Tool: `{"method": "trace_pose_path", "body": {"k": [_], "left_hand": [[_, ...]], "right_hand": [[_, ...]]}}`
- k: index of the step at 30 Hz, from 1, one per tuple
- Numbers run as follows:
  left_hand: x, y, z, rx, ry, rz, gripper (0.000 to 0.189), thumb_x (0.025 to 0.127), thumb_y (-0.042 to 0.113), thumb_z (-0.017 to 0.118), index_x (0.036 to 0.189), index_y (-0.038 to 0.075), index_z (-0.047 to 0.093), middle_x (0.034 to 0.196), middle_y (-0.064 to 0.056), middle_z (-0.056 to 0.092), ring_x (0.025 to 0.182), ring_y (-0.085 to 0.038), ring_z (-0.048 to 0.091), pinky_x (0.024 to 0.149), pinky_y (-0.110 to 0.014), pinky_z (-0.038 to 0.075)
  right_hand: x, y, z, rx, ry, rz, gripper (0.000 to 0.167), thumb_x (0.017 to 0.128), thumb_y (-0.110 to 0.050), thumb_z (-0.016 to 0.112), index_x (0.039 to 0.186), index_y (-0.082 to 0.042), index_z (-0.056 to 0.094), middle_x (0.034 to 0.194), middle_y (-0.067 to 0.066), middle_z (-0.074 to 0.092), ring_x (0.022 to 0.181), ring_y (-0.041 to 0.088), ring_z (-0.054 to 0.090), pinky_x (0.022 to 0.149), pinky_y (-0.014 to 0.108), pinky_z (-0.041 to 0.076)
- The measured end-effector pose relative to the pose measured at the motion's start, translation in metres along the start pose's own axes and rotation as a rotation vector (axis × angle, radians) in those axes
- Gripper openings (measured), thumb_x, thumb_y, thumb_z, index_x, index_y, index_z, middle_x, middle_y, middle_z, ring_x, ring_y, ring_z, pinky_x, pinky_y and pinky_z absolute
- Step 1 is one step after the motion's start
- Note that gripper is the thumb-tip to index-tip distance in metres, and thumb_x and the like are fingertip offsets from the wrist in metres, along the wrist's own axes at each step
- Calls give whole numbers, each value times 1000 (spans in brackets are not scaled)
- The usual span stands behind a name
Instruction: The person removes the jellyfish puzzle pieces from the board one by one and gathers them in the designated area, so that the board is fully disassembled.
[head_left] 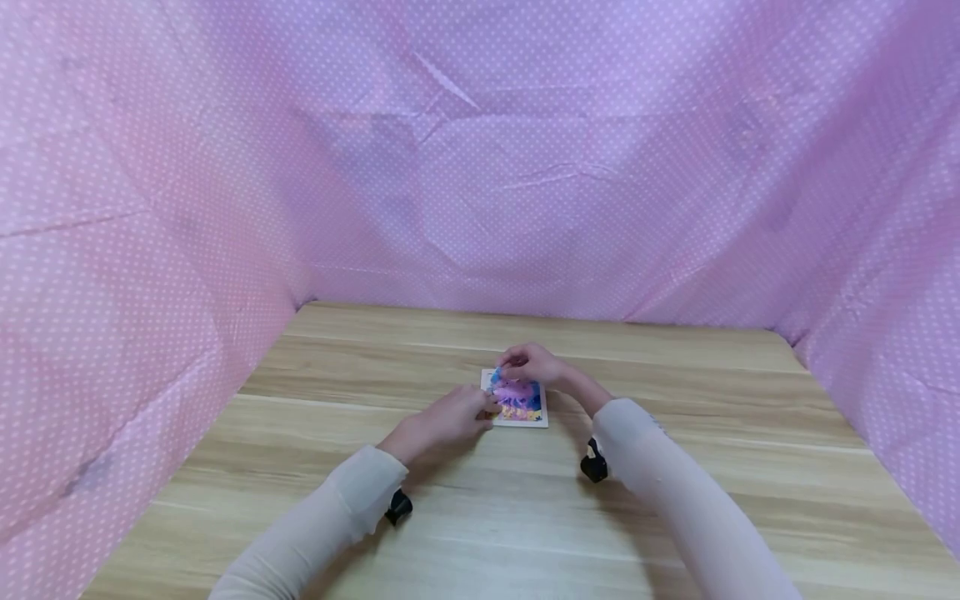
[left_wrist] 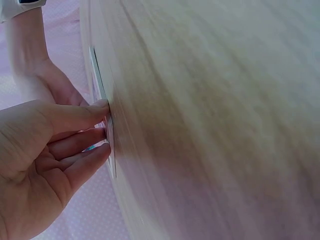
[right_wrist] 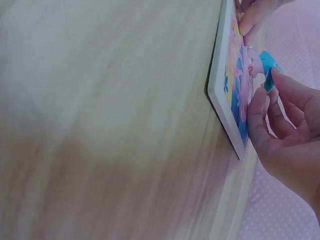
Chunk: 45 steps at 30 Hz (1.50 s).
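Observation:
A small square picture puzzle (head_left: 519, 408) with a white border lies on the table, its printed face pink, blue and yellow. At its left edge my left hand (head_left: 459, 414) grips the border with bent fingers and thumb, seen close up in the left wrist view (left_wrist: 55, 150). Over the puzzle's far part, my right hand (head_left: 534, 367) pinches a blue and pink puzzle piece (right_wrist: 267, 65) between thumb and fingers. That piece stands tilted above the picture; whether its lower end touches the face, I cannot tell. Both hands hide parts of the picture.
The puzzle lies on a wood-grain table (head_left: 315, 367). Pink polka-dot cloth (head_left: 480, 183) hangs behind it and along both sides. A black wrist device (head_left: 594, 462) sits under the right cuff, another (head_left: 399, 507) under the left.

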<state>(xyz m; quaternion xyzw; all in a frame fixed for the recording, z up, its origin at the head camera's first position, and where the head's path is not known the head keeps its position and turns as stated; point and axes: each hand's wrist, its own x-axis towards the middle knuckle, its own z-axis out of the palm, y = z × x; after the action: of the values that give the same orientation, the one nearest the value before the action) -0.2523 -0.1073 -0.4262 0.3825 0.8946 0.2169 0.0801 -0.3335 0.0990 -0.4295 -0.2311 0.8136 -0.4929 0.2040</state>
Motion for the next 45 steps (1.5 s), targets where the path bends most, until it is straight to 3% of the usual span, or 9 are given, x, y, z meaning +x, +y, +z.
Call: {"method": "trace_pose_path", "body": {"k": [10,17,22,27,30,35,39,43,45], "left_hand": [[-3,2,1,-16,-6,-1,19,96,2,66,113,1,75,80,-5,64,65,-8,45,59,-21,41],[-4,4,0,-7,-14,-29,25,97,3,66,121,2,72,119,-10,71,70,-8,52,63,-21,46],[-3,5,-1,5,-11,-13,25,96,4,68,120,1,72,99,-9,72,66,-9,48,58,-21,43],[-4,5,0,-14,-17,-18,26,96,3,66,122,0,71,120,-13,70,62,-8,43,56,-21,38],[-4,5,0,-27,-20,-25,25,97,2,65,122,1,71,110,-11,71,64,-8,43,58,-21,39],[-6,5,0,-40,-17,-27,27,98,2,64,125,2,70,118,-11,70,63,-9,41,56,-21,38],[-6,4,1,-14,-19,-3,27,98,2,63,124,2,70,133,-15,62,77,-11,58,63,-20,44],[-5,3,1,18,-24,37,14,99,2,63,108,2,74,119,-14,69,91,-16,63,73,-24,50],[-4,3,1,25,-23,45,12,99,3,63,105,3,73,111,-12,70,85,-16,60,73,-26,51]], "right_hand": [[-21,-1,-11,135,73,74,29,100,-3,61,125,11,62,104,12,66,87,16,63,81,31,56],[-36,5,-25,147,115,63,30,97,-2,65,124,12,63,101,12,71,85,13,65,82,29,56],[-47,13,-35,141,127,55,30,97,-1,65,123,13,63,106,17,72,88,14,67,85,32,56],[-58,20,-43,76,115,74,32,97,-6,66,125,9,64,111,18,71,95,17,67,85,28,54],[-64,26,-48,54,112,99,33,97,-7,67,126,8,64,115,17,71,97,16,66,86,26,53],[-71,33,-55,100,131,140,32,96,-5,67,123,11,64,113,19,71,94,14,67,85,26,55],[-78,34,-58,127,169,168,29,95,-2,67,119,14,64,110,19,71,90,12,67,83,26,56],[-85,36,-61,167,200,169,29,95,3,66,119,18,62,109,22,70,88,13,68,83,27,56],[-87,38,-62,172,214,171,28,95,4,66,118,19,62,109,22,70,88,13,68,83,28,56]]}}
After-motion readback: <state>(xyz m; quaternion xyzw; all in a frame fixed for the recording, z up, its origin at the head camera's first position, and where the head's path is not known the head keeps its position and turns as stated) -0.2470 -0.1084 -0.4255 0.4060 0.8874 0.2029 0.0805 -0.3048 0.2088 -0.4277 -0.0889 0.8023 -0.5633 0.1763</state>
